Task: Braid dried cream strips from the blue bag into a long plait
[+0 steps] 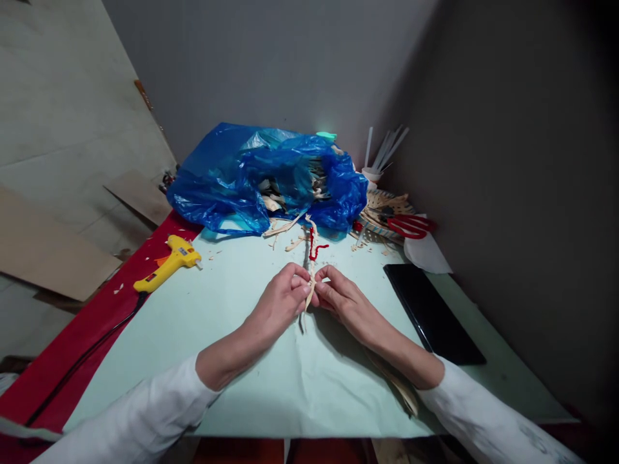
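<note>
Between my two hands is a thin braid of pale dried fibre strips (309, 300), with a bent red fuzzy wire (313, 251) around its far part. My left hand (283, 293) pinches the braid from the left, fingers closed. From the right, my right hand (341, 293) is closed on the same spot, thumb and fingertips together. Loose strip ends stick out towards me below the fingers. Another long dried strip (403, 394) lies partly hidden beneath my right forearm.
A blue plastic bag (213, 174) of dried strips stands at the back. To the left lies a yellow glue gun (169, 263) with a black cord. On the right are a black tablet-like slab (432, 316), red-handled scissors (411, 225), a woven basket (387, 205) and a cup (371, 174) of white sticks.
</note>
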The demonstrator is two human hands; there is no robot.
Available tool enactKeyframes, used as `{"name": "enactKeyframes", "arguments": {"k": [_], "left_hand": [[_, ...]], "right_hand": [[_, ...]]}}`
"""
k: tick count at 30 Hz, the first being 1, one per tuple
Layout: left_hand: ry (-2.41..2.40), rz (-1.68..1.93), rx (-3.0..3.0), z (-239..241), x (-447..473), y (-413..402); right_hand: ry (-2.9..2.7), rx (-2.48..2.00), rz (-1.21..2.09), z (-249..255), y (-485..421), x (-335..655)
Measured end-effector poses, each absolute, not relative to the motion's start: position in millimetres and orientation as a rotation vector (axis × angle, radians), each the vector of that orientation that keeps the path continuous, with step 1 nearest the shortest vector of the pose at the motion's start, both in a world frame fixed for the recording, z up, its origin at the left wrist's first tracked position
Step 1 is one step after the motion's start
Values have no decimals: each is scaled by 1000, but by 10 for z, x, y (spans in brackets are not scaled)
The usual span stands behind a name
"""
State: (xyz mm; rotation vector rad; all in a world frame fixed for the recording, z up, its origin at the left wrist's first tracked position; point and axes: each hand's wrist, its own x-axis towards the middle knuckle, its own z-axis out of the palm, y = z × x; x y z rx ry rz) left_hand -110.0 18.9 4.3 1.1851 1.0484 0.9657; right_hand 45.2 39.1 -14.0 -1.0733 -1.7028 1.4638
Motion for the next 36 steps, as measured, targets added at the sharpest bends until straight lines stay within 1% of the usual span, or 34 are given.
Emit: {"name": "enactKeyframes", "arguments": {"k": [4, 8, 12, 18, 22, 25, 28, 32, 34, 36], "left_hand": [[1022, 946, 1140, 24, -1120, 211], [1031, 938, 1097, 25, -1137, 234], [1088, 940, 1110, 51, -1122, 238], [1307, 907, 1260, 5, -1090, 208], [1365, 801, 1382, 36, -1089, 169], [1459, 728, 1616, 136, -1096, 111], [1521, 747, 2019, 178, -1104, 33], [1386, 826, 2689, 61, -1090, -32], [1291, 848, 2930, -10, -1066, -38], [1255, 859, 3047, -42, -1035, -39]], "right_hand": [[-1452, -1057, 1755, -79, 387, 432], [-1296, -982, 1880, -37, 390, 417], [-1357, -972, 1848, -28, 386, 412], [-1430, -960, 1810, -49, 400, 402], [-1500, -1010, 1686, -111, 423, 414], [-1596, -1035, 1548, -134, 418, 436], [-1612, -1007, 1501, -128, 405, 457], [-1616, -1035, 1443, -89, 394, 460], [-1561, -1039, 1517, -63, 384, 445], [-1435, -1020, 1661, -50, 374, 423]]}}
